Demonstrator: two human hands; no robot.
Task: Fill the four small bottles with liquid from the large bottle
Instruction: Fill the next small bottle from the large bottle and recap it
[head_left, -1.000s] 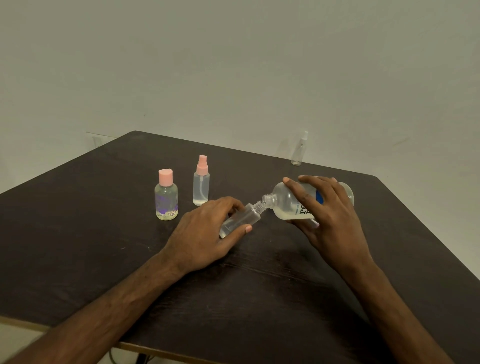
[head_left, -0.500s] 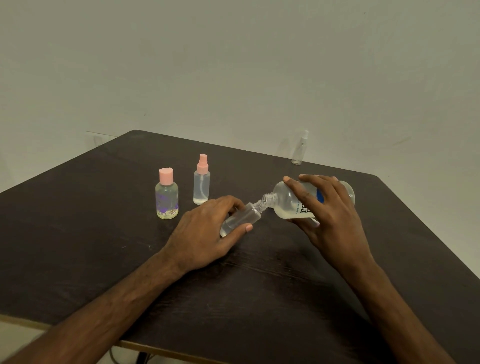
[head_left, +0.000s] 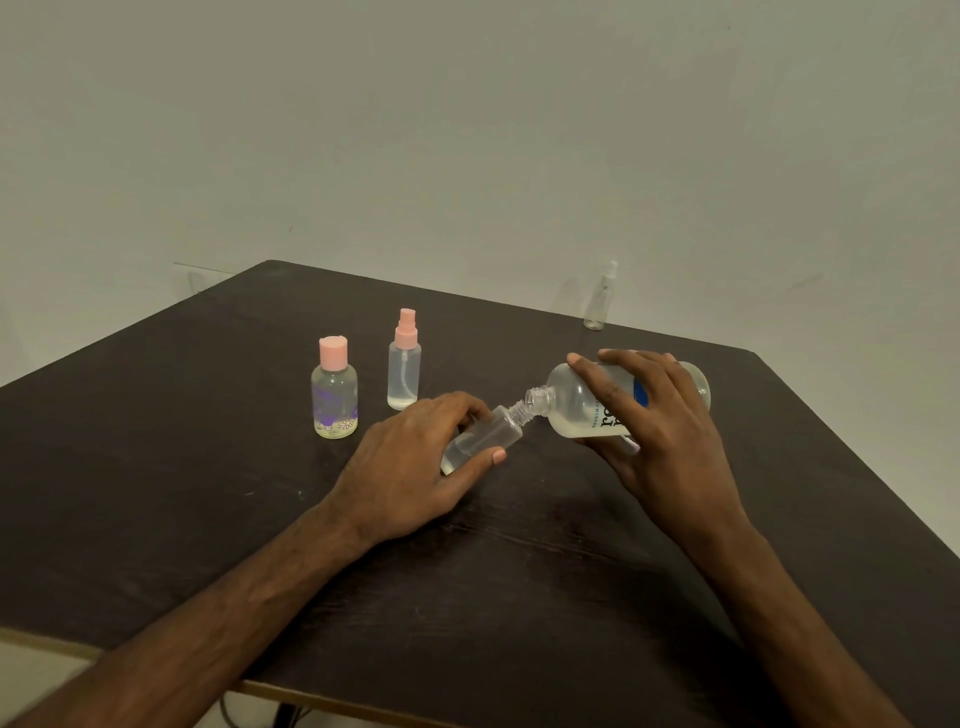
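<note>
Still pouring from the big bottle into a little one.

On the dark table (head_left: 156, 467) almost nothing has moved in the last second. My right hand (head_left: 665, 441) still grips the big bottle (head_left: 576, 405), tipped on its side. Its open mouth meets the mouth of the little clear bottle (head_left: 488, 434), which my left hand (head_left: 415, 467) holds leaning toward it. I think the pour is slow and this little bottle is not full yet. A round pink-top bottle (head_left: 335, 395) and a thin pink spray bottle (head_left: 404, 369) stand just past my left hand, both with liquid inside. A clear spray bottle (head_left: 600, 301) waits far beyond my right hand; I cannot tell if it holds any.
</note>
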